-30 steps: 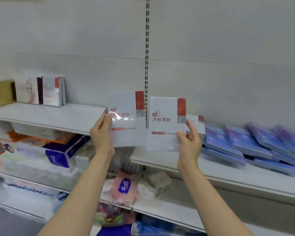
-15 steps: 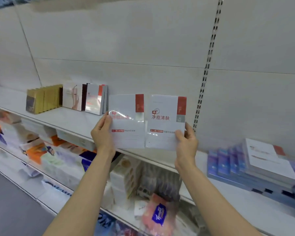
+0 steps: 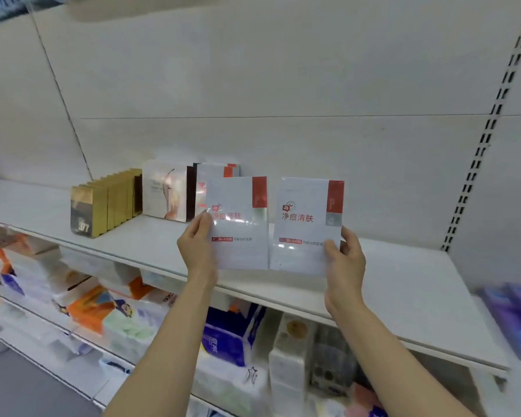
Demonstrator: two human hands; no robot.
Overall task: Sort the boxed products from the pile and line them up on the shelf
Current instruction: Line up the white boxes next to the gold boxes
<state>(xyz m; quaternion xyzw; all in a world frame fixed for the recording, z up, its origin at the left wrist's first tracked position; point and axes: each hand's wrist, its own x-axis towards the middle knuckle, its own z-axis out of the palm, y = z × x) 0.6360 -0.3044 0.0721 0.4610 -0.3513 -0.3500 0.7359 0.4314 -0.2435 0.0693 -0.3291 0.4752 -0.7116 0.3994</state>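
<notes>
So the biggest thing in front of me is the white shelf (image 3: pixel 388 284), running across the whole view with its right end cut off by the frame. Below it are lower shelves crammed with tissue packs (image 3: pixel 232 335) and other wrapped stuff, too blurry to read. Off at the right edge there's a purple-blue stack of boxes (image 3: pixel 515 320), smeared and half out of frame, so I can't say how many. Standing in a row at the back left of the shelf: gold boxes (image 3: pixel 103 203), then a pale box with a figure on it (image 3: pixel 166 191), then a couple of white ones with red corners (image 3: pixel 220 173) mostly hidden behind what I'm holding. In my left hand (image 3: pixel 197 245) is a flat white box (image 3: pixel 241 227), red strip top right, red lettering washed out by glare on the wrap. My right hand (image 3: pixel 345 260) has the matching box (image 3: pixel 306 227), and its print is clearer. Both are upright, side by side, almost touching, held up above the shelf's front part. Each hand grips its box at the lower outer edge, thumb on the front, the other fingers hidden behind. Both forearms reach up from the bottom of the view.
</notes>
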